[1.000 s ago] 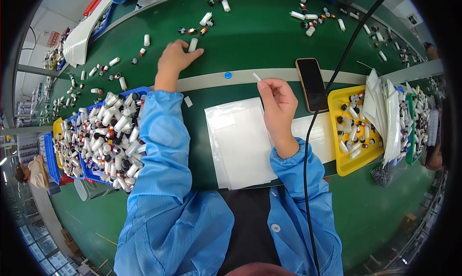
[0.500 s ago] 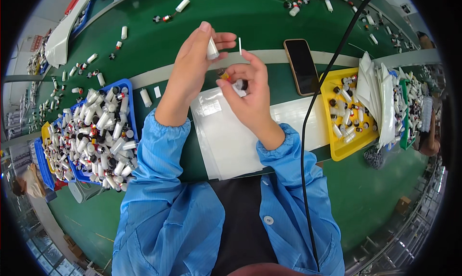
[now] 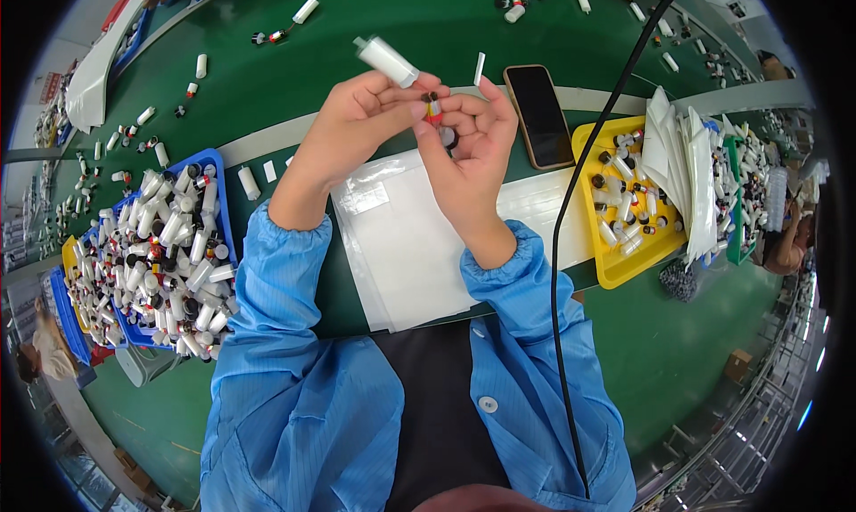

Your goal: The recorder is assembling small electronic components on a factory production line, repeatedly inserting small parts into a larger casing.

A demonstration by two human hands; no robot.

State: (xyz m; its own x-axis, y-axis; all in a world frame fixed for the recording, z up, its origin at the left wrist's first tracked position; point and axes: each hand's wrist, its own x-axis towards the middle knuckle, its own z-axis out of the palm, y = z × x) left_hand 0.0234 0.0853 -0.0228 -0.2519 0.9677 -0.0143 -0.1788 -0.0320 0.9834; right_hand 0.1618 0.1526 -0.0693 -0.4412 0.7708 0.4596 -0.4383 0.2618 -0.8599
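Note:
A white translucent cylinder (image 3: 390, 61), slightly blurred, lies across the raised fingers of my left hand (image 3: 343, 128). That hand's thumb and fingertip pinch near a small black, yellow and red piece (image 3: 432, 109). My right hand (image 3: 473, 160) faces it, palm up, with its thumb and fingers closed around the same small piece. A black-and-white cap-like part (image 3: 448, 137) is tucked in my right palm, half hidden by the thumb. On the right index fingertip stands a narrow white strip (image 3: 480, 69). Below both hands lies a clear plastic bag on white sheets (image 3: 401, 244).
At left, a blue tray (image 3: 230, 231) is heaped with white cylinders. A yellow tray (image 3: 615, 276) at right holds fewer. A phone (image 3: 539, 115) lies near it, and a black cable (image 3: 571, 209) crosses the view. Loose parts lie on the green surface (image 3: 267, 75); other people are at the edges.
My hands have come together at the small coloured piece. The left hand's cylinder has swung from upright to tilted across the fingers. The whole view has shifted a little left.

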